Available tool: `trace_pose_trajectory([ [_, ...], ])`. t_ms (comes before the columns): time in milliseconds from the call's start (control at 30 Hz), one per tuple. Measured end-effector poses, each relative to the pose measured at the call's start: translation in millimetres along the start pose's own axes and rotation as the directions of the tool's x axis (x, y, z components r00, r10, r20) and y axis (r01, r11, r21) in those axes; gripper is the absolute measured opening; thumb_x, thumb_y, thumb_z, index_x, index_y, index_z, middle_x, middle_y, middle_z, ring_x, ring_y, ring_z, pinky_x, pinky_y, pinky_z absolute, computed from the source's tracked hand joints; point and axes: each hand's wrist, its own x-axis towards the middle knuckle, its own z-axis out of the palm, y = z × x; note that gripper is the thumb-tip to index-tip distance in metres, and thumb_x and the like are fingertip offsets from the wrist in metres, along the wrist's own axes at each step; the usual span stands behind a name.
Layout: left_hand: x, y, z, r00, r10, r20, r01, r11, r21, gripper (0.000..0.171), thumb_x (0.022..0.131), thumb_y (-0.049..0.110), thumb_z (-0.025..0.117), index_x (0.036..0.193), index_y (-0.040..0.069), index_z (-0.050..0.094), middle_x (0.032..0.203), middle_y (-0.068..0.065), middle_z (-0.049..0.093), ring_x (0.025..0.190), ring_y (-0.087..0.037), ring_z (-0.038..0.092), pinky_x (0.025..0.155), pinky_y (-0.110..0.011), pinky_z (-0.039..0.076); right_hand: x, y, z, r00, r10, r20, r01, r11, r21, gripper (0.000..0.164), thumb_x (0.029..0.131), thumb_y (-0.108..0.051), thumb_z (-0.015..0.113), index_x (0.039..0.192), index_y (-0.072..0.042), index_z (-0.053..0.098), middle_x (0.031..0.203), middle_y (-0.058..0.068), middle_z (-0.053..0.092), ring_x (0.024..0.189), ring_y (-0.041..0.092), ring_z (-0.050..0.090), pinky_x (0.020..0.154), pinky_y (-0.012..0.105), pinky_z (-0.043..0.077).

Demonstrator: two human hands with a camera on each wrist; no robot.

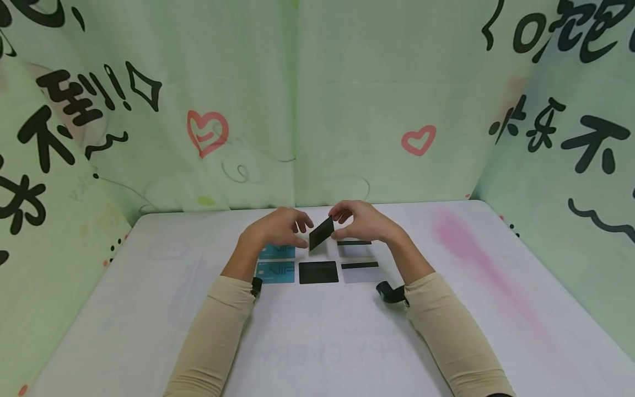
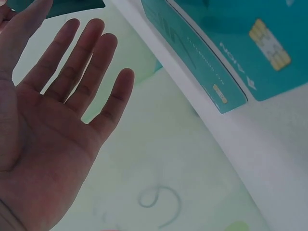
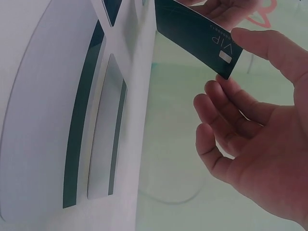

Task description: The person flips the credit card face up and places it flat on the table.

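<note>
Between thumb and fingertips, my right hand (image 1: 364, 220) pinches a dark VIP card (image 1: 321, 234) by its right end, tilted above the table. White VIP lettering and a small chip show on that card (image 3: 197, 36) in the right wrist view. My left hand (image 1: 280, 227) is beside the card's other end, its fingers spread and relaxed in the left wrist view. Below the left hand lie two teal VIP cards (image 1: 275, 272). A black card (image 1: 318, 272) lies in the middle of the front row. To its right are two pale cards (image 1: 361, 274) with black stripes.
The cards lie on a white-covered table (image 1: 317, 342) with a pink smear (image 1: 481, 264) at right. Green curtains (image 1: 347, 99) with lettering and hearts stand around its back and sides. Black straps with small devices (image 1: 391, 292) are on the wrists.
</note>
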Motion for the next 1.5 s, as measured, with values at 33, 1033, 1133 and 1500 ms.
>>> trace_pose_trajectory([
  [33,-0.2,0.1,-0.2,1.0,0.001,0.001,-0.001,1.0,-0.004,0.05,0.092,0.023,0.079,0.138,0.007,0.065,0.123,-0.009,0.072,0.119,-0.029,0.065,0.097,-0.04,0.056,0,0,0,1.0,-0.002,-0.002,0.002,1.0,0.002,0.05,0.084,-0.017,0.084,0.129,-0.004,0.065,0.122,0.013,0.067,0.117,0.031,0.064,0.103,0.047,0.049],
  [1033,-0.8,-10.1,-1.9,1.0,0.002,0.002,-0.002,0.995,-0.101,0.047,0.094,0.023,0.077,0.138,0.009,0.066,0.126,-0.009,0.072,0.116,-0.025,0.066,0.098,-0.039,0.056,-1,-1,-5,1.0,-0.001,-0.022,0.0,0.999,-0.037,0.052,0.086,-0.022,0.083,0.129,-0.002,0.062,0.125,0.018,0.067,0.119,0.035,0.063,0.104,0.048,0.05],
  [1133,-0.8,-9.9,-2.2,1.0,0.013,0.003,-0.012,0.994,-0.11,0.047,0.095,0.023,0.077,0.138,0.008,0.066,0.127,-0.011,0.072,0.117,-0.026,0.066,0.098,-0.04,0.056,-1,-2,-5,1.0,0.008,-0.023,-0.009,0.999,-0.045,0.051,0.085,-0.022,0.082,0.128,-0.002,0.063,0.122,0.017,0.068,0.118,0.035,0.064,0.103,0.047,0.05],
  [1500,-2.7,-8.6,-1.7,1.0,0.003,-0.001,-0.003,0.991,-0.133,0.048,0.095,0.024,0.077,0.138,0.008,0.066,0.128,-0.011,0.071,0.116,-0.026,0.066,0.099,-0.041,0.056,-2,-4,-1,0.999,0.029,-0.021,-0.031,0.998,-0.058,0.046,0.086,-0.019,0.081,0.127,-0.005,0.063,0.123,0.017,0.068,0.117,0.035,0.064,0.101,0.047,0.052],
])
